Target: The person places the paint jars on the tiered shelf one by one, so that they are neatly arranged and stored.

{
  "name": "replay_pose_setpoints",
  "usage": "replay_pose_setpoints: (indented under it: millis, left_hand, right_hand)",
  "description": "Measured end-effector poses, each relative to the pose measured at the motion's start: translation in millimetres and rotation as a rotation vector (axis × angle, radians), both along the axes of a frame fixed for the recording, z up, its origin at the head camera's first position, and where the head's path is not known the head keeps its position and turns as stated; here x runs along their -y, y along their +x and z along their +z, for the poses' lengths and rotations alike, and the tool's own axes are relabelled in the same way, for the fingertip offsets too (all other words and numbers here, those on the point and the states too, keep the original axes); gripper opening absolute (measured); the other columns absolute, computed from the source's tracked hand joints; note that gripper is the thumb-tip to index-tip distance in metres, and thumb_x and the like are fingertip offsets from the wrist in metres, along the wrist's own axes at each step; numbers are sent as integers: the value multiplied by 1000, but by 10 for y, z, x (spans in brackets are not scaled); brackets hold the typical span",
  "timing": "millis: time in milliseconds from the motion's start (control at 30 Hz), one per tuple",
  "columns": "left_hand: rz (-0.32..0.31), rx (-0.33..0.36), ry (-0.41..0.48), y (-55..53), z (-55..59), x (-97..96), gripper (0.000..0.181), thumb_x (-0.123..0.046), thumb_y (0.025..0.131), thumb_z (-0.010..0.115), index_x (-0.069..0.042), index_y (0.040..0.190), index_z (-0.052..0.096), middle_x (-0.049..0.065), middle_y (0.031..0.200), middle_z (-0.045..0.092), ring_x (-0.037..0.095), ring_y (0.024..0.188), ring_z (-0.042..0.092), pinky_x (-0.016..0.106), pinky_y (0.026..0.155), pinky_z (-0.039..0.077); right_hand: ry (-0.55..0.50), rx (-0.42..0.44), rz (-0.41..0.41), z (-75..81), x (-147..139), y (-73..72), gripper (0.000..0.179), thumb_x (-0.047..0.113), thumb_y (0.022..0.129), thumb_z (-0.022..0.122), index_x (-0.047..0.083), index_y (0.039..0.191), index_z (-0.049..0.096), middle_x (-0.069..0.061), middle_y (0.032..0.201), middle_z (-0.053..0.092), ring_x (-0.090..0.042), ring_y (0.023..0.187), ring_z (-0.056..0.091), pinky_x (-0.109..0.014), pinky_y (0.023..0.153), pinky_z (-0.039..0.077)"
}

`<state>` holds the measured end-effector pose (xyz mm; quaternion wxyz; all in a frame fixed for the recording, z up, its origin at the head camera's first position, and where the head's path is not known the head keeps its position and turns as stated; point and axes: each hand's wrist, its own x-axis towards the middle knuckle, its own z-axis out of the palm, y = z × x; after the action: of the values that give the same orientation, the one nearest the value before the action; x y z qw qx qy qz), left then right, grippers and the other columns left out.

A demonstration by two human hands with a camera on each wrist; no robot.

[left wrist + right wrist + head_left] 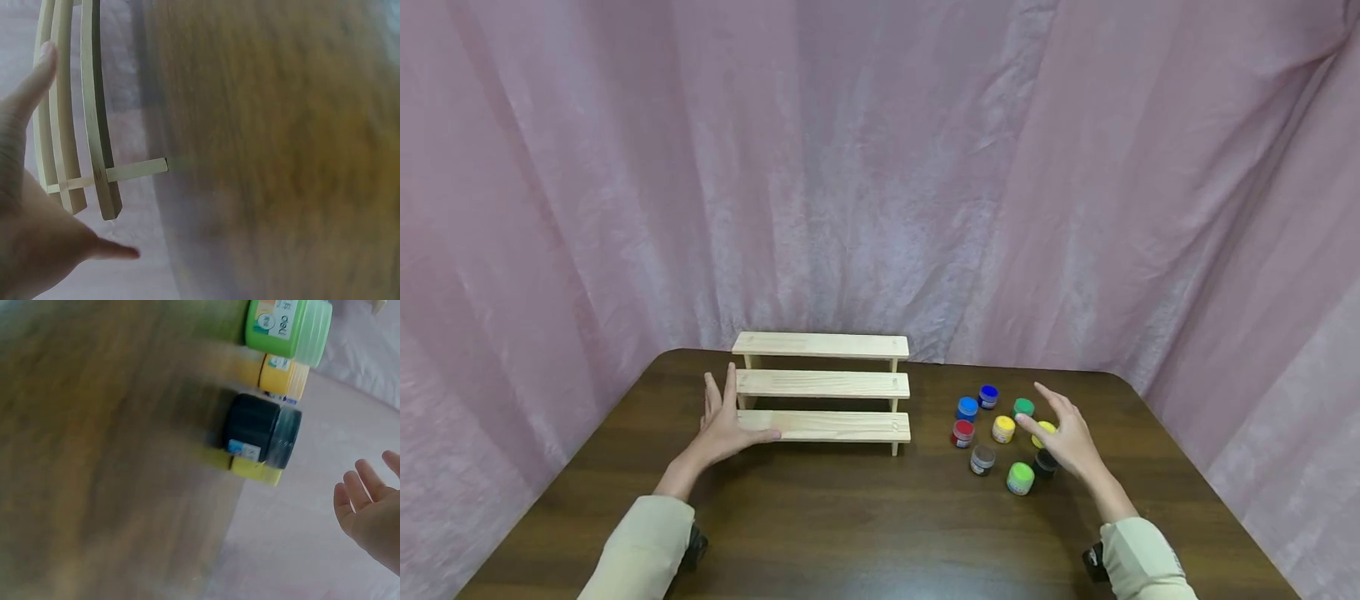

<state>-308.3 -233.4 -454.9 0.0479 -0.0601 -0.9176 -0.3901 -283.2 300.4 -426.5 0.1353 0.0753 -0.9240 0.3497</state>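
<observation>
At the near side of a brown table (850, 517), two pale sleeves (643, 542) are showing, with one bare hand coming out of each. Nine little jars are standing upright on the right. Nearest is a lime green jar (1020, 478), then a black jar (259, 428) and a brown jar (982, 461). Behind them are sitting a red jar (962, 433), two yellow jars (1003, 429), a light blue jar (967, 408), a dark green jar (1023, 407) and a dark blue jar (988, 396). The right hand (1072, 437) is hanging over the jars at their right side, thumb and fingers wide apart, holding nothing. The left hand (722, 429) is spreading wide at the left end of one wooden rack (827, 384), gripping nothing; I cannot tell if it is touching the wood. The rack's three boards are running long from left to right, stepping up toward the back. Behind, a pink curtain (880, 167) is hanging.
</observation>
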Motion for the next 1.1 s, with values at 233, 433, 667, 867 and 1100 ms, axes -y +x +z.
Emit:
replay_pose_setpoints:
  millis: [233, 433, 667, 867, 1100]
  left_hand:
    - [-63, 70, 92, -14, -35, 24, 148, -37, 69, 88, -17, 146, -37, 28, 152, -35, 55, 143, -15, 72, 110, 12]
    - [-104, 60, 166, -36, -52, 77, 147, -23, 68, 89, -9, 147, -34, 27, 157, -24, 51, 147, 1, 64, 115, 17]
    - [-117, 133, 197, -40, -57, 101, 144, -19, 72, 87, -20, 147, -36, 44, 149, 15, 28, 83, 55, 33, 62, 47]
    - [-129, 128, 237, -63, -82, 107, 139, -13, 73, 85, -21, 151, -29, 42, 139, 27, 18, 62, 47, 30, 51, 43]
    - [-105, 132, 218, -93, -113, 129, 134, -13, 73, 85, -24, 154, -21, 44, 142, 25, 20, 66, 49, 32, 53, 45]
  right_hand:
    - [-142, 55, -62, -69, -144, 85, 58, 28, 96, 62, -2, 142, 43, -26, 140, 47, -37, 126, 46, -36, 99, 44]
    - [-338, 150, -63, -128, -279, 132, 50, 28, 97, 59, -3, 136, 49, 2, 113, 64, 4, 99, 54, -10, 82, 43]
    - [-525, 318, 45, -183, -437, 161, 54, 27, 98, 59, -4, 140, 45, 23, 103, 62, 10, 96, 58, -16, 86, 49]
    - [-485, 412, 147, -222, -487, 173, 61, 24, 97, 59, -11, 143, 37, -7, 130, 63, 12, 101, 57, -17, 89, 48]
    - [-413, 516, 234, -257, -529, 198, 66, 26, 98, 58, -9, 146, 31, -30, 153, 32, -1, 121, 52, -31, 103, 46]
